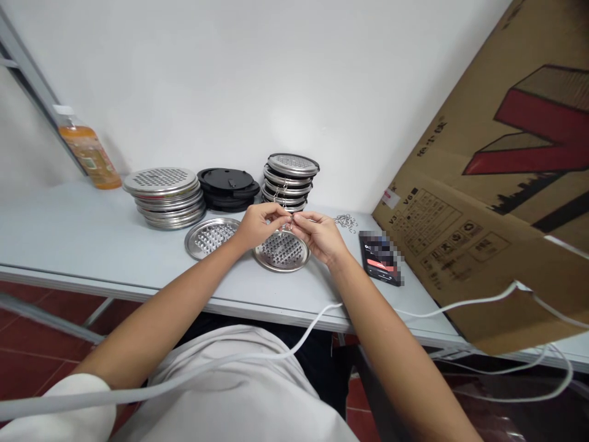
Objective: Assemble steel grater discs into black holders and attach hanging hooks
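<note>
My left hand (263, 228) and my right hand (321, 236) meet fingertip to fingertip, both closed in a pinch. Between them is a small metal wire hook (289, 224), mostly covered by the fingers. Right below lies a round metal grater plate (281, 253) with raised teeth; its far rim is at my fingertips, and I cannot tell whether the hook is joined to it. A second round grater plate (209, 238) lies to the left, partly behind my left wrist. Beyond my right hand is a loose pile of small wire hooks (346, 222).
Along the wall stand a stack of metal grater plates (161, 199), black round lids (229, 187) and a stack of plates with black parts and hooks (289, 178). A phone (381, 258), large cardboard box (488, 202), orange liquid bottle (89, 150) and white cable (276, 355) surround me.
</note>
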`<move>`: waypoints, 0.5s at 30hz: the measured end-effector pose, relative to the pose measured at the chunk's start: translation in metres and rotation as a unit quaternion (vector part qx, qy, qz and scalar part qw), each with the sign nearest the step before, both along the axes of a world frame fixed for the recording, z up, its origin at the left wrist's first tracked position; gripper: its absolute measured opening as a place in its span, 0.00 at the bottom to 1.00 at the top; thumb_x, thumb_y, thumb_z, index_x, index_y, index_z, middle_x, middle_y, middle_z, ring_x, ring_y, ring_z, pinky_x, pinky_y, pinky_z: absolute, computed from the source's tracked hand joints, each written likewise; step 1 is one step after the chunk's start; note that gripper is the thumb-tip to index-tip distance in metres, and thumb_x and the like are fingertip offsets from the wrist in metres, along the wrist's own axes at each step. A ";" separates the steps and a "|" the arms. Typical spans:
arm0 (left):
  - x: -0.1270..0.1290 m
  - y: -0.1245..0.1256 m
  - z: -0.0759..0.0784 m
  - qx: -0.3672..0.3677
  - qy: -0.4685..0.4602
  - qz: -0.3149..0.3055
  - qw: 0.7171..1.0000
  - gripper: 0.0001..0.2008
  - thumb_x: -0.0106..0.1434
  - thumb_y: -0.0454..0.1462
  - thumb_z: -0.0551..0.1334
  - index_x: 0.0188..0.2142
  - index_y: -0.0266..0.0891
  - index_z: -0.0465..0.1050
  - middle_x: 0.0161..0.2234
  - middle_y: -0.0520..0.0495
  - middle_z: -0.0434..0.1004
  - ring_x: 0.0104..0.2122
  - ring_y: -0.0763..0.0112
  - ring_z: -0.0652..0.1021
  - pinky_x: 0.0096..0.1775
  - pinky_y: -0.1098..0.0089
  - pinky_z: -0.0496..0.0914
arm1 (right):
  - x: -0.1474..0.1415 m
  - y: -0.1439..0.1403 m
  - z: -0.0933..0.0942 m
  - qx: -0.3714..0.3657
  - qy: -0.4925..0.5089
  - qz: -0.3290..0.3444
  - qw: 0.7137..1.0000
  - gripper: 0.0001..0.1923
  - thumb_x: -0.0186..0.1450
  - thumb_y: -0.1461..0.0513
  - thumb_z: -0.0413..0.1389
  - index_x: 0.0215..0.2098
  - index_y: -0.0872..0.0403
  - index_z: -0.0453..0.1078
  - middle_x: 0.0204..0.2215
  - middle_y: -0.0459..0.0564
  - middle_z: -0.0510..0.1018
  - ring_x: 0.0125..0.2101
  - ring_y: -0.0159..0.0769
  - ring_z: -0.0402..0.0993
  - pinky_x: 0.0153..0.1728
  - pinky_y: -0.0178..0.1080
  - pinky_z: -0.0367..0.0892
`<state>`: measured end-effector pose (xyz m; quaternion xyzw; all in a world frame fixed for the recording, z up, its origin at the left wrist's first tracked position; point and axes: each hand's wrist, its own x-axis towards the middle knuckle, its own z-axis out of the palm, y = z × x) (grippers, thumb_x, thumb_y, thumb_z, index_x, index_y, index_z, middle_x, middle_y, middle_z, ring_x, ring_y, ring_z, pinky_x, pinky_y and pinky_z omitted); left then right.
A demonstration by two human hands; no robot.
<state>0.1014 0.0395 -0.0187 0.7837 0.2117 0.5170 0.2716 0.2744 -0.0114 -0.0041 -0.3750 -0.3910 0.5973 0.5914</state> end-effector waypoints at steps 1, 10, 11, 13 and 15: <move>0.000 0.000 0.000 0.000 0.001 -0.001 1.000 0.09 0.63 0.40 0.67 0.34 0.36 0.80 0.29 0.46 0.81 0.27 0.71 0.78 0.30 0.71 0.72 | 0.000 0.000 0.000 0.001 -0.004 0.003 1.000 0.12 0.50 0.62 0.74 0.28 0.57 0.78 0.27 0.49 0.84 0.28 0.30 0.82 0.32 0.26 0.79; 0.002 -0.004 -0.003 0.002 -0.001 -0.006 1.000 0.08 0.64 0.40 0.66 0.36 0.36 0.79 0.31 0.46 0.81 0.28 0.71 0.79 0.31 0.73 0.74 | 0.001 0.000 -0.002 0.014 -0.049 0.030 0.998 0.10 0.53 0.62 0.72 0.27 0.58 0.78 0.22 0.49 0.82 0.22 0.28 0.79 0.21 0.24 0.74; 0.003 -0.004 -0.003 -0.002 -0.004 -0.010 1.000 0.08 0.64 0.40 0.67 0.37 0.36 0.79 0.31 0.46 0.81 0.28 0.71 0.80 0.31 0.72 0.74 | 0.001 0.000 -0.002 0.013 -0.048 0.026 0.998 0.09 0.54 0.62 0.72 0.27 0.58 0.78 0.22 0.49 0.82 0.22 0.28 0.79 0.22 0.24 0.74; 0.003 -0.005 -0.002 -0.020 -0.015 -0.026 0.999 0.08 0.62 0.40 0.68 0.37 0.36 0.80 0.32 0.45 0.83 0.30 0.69 0.81 0.33 0.71 0.76 | 0.002 0.001 -0.002 0.013 -0.047 0.020 0.999 0.09 0.54 0.62 0.71 0.28 0.57 0.78 0.22 0.50 0.82 0.22 0.28 0.79 0.22 0.25 0.75; 0.003 -0.005 -0.002 -0.048 -0.031 -0.044 0.997 0.09 0.60 0.39 0.69 0.37 0.35 0.81 0.33 0.44 0.84 0.31 0.67 0.83 0.36 0.69 0.78 | 0.002 0.001 -0.003 0.015 -0.048 0.015 0.999 0.10 0.54 0.62 0.72 0.28 0.57 0.77 0.23 0.50 0.82 0.22 0.29 0.78 0.23 0.26 0.75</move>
